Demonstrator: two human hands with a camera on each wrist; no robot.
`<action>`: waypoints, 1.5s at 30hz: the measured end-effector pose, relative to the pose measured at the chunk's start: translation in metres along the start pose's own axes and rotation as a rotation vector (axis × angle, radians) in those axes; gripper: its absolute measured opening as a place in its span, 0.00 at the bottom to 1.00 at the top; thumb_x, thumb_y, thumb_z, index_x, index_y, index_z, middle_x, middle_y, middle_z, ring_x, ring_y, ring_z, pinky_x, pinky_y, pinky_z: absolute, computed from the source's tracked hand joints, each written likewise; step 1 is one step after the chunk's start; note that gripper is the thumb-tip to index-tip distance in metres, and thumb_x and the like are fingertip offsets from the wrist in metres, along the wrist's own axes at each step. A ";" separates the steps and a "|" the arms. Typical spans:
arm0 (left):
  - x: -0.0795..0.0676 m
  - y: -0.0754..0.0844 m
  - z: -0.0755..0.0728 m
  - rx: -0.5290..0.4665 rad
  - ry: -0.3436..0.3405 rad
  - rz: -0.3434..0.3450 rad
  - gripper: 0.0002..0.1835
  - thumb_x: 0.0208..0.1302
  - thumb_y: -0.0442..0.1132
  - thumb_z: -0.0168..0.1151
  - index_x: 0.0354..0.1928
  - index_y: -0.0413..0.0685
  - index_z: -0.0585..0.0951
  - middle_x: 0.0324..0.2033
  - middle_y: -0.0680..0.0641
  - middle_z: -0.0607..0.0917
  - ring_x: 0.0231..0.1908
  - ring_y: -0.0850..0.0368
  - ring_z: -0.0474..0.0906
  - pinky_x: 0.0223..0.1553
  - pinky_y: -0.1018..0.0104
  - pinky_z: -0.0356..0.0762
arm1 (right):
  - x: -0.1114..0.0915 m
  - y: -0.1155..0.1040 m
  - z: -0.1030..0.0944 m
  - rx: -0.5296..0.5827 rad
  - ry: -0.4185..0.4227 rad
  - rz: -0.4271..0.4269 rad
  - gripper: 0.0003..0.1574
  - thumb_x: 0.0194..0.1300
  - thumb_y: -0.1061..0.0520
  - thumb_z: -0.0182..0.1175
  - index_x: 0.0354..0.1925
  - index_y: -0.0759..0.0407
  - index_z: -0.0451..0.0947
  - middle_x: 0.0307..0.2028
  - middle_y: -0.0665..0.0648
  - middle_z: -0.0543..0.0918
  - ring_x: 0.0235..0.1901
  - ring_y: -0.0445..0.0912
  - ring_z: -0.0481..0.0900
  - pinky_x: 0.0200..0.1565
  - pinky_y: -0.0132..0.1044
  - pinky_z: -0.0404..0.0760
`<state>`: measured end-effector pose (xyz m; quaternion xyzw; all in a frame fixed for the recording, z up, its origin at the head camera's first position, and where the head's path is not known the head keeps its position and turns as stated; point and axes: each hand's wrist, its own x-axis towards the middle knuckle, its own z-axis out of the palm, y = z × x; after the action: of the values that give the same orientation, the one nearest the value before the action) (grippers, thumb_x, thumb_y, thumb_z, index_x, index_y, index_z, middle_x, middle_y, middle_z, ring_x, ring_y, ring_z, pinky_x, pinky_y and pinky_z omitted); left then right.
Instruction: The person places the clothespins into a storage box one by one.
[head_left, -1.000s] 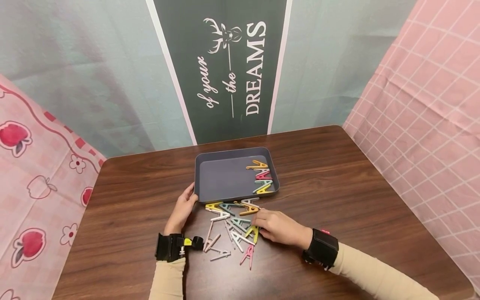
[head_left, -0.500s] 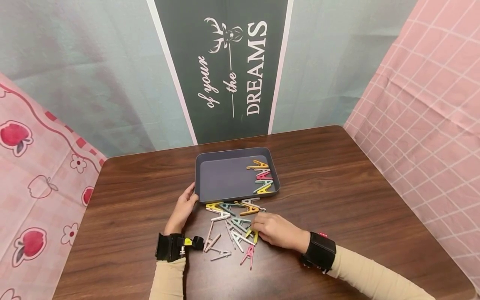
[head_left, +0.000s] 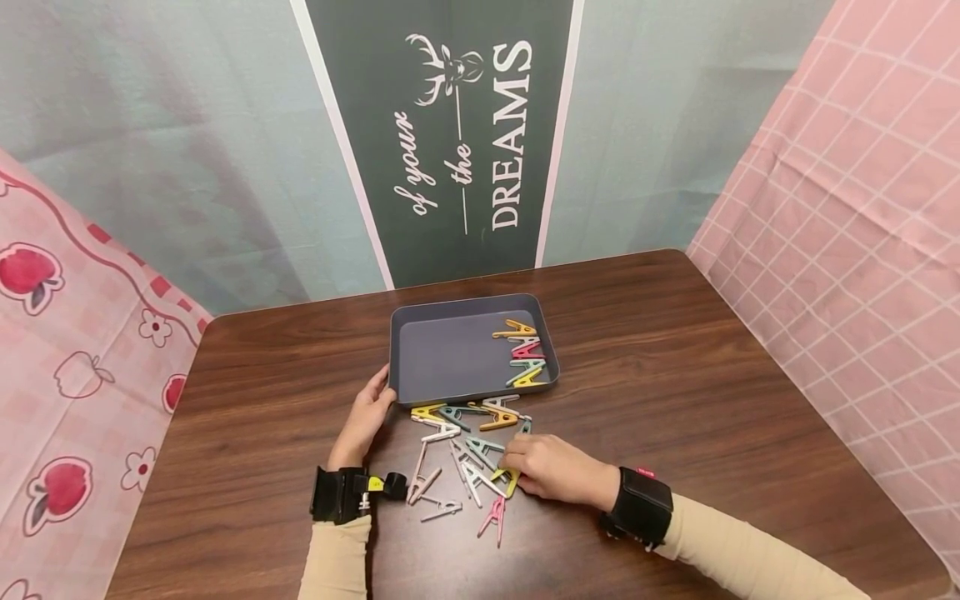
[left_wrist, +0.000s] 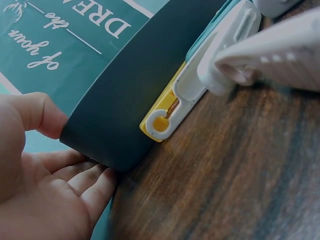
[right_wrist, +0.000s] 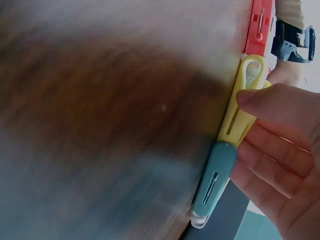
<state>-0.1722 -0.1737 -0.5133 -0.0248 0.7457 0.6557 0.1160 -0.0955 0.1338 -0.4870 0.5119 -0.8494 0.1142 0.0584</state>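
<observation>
My left hand grips the near left corner of a dark grey tray. In the left wrist view its thumb is at the rim and the fingers lie against the wall's lower edge. My right hand pinches a yellow clothespin lying in a loose pile in front of the tray; the thumb presses its side. Touching or close to that clothespin are a pink clothespin and a white clothespin. A teal clothespin shows just beyond the right hand's knuckles.
Several clothespins, among them a yellow one and a red one, stand in a column along the tray's right side. More lie left of the right hand, including a beige clothespin. Everything is on a brown wooden table.
My right hand has drawn slightly toward me, turning the yellow clothespin a little and nudging the pink one. The teal clothespin beyond it has come into view. My left hand and the tray stay put.
</observation>
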 end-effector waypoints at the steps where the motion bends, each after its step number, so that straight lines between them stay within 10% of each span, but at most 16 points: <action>1: 0.000 0.000 0.000 -0.003 -0.001 0.001 0.33 0.68 0.28 0.41 0.75 0.37 0.51 0.73 0.35 0.57 0.74 0.43 0.53 0.74 0.50 0.52 | 0.000 0.000 0.000 0.006 -0.006 0.002 0.15 0.51 0.62 0.67 0.40 0.53 0.81 0.35 0.46 0.82 0.38 0.37 0.77 0.39 0.26 0.80; 45: 0.001 -0.001 -0.001 -0.010 -0.001 0.015 0.32 0.68 0.28 0.41 0.74 0.36 0.52 0.73 0.34 0.58 0.73 0.42 0.54 0.73 0.51 0.52 | -0.006 0.006 -0.024 0.134 0.102 0.143 0.15 0.54 0.60 0.67 0.42 0.57 0.81 0.35 0.48 0.82 0.36 0.36 0.77 0.40 0.29 0.80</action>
<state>-0.1734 -0.1745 -0.5142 -0.0192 0.7425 0.6602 0.1113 -0.0983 0.1480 -0.4664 0.4461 -0.8702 0.2006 0.0588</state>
